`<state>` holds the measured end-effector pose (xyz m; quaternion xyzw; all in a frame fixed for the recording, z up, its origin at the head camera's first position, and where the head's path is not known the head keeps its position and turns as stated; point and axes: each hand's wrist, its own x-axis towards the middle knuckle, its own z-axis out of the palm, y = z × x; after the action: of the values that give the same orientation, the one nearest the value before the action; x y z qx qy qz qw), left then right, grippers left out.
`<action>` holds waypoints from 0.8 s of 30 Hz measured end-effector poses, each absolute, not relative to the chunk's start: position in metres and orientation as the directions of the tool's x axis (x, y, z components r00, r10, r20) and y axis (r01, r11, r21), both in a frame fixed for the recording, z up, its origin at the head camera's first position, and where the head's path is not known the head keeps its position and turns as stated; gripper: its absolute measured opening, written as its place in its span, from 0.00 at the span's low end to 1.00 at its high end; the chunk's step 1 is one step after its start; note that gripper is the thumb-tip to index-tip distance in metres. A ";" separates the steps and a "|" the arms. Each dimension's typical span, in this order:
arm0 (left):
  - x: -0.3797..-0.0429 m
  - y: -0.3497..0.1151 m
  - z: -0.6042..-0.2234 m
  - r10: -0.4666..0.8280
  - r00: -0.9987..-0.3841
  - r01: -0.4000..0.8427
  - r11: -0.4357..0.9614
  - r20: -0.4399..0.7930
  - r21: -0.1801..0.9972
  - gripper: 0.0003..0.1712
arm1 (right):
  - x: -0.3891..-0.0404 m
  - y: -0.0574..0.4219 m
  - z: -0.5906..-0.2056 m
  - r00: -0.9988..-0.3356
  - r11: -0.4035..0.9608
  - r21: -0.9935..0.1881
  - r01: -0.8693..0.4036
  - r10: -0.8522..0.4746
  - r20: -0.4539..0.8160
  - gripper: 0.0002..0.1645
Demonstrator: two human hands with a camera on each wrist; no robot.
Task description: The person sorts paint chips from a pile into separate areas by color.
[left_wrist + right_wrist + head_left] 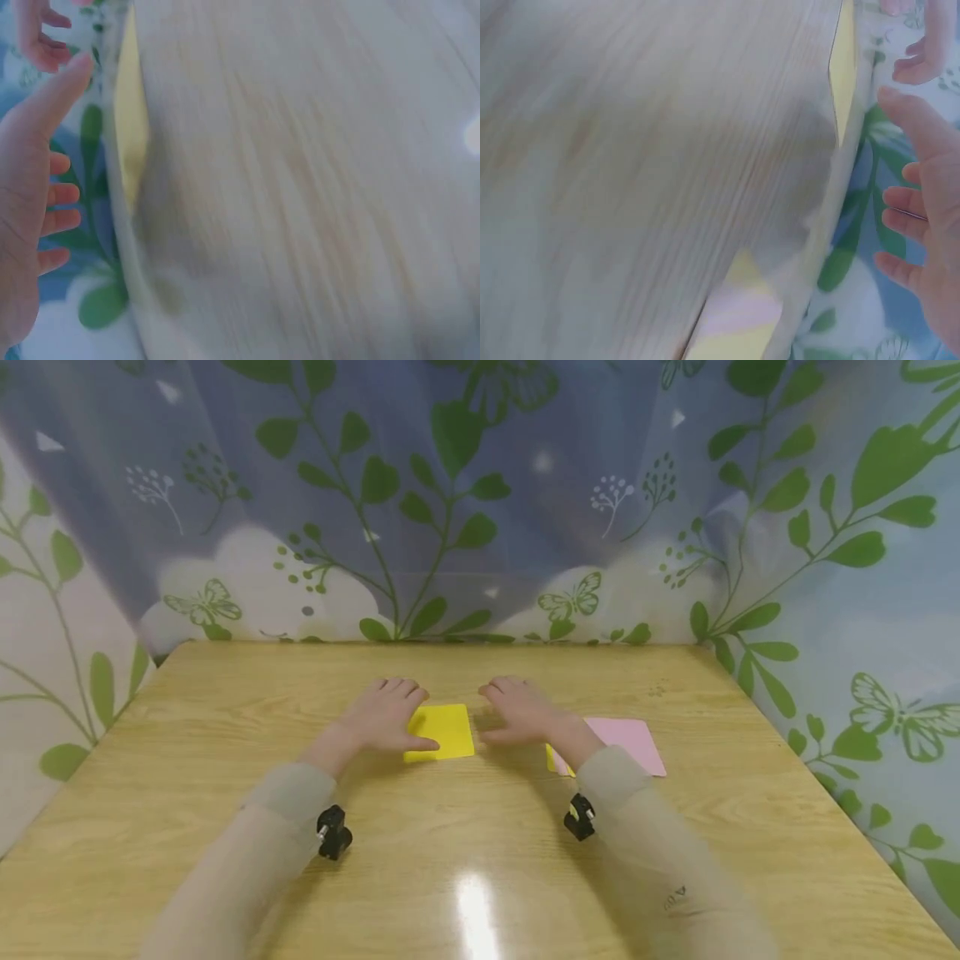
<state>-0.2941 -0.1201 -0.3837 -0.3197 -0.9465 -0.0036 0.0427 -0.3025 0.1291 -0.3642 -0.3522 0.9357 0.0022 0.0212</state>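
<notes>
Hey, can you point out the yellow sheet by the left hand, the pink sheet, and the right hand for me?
Yellow sheet (450, 732): head view, on its uncovered part.
Pink sheet (630, 746): head view, middle of its exposed part.
Right hand (522, 713): head view, back of the hand.

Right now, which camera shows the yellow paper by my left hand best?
The head view: it looks down on the yellow paper, showing most of its face, though your left hand hides some of it. Both wrist views show it only as a narrow, low-angle sliver.
</notes>
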 end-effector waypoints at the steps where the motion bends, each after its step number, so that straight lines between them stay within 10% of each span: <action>1: -0.294 -0.114 -0.380 0.609 -0.788 0.609 0.793 0.091 -0.038 0.50 | -0.302 0.137 -0.362 -0.756 0.756 0.000 -0.655 -0.654 -0.028 0.44; 24: -0.280 0.043 -0.375 0.717 -0.694 0.705 0.694 0.062 -0.145 0.42 | -0.268 0.301 -0.380 -0.789 0.792 0.004 -0.610 -0.608 0.088 0.43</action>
<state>-0.2796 0.0430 -0.3752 -0.3870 -0.9187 0.0550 0.0571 -0.2685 0.3007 -0.3798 -0.3220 0.9457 -0.0124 -0.0424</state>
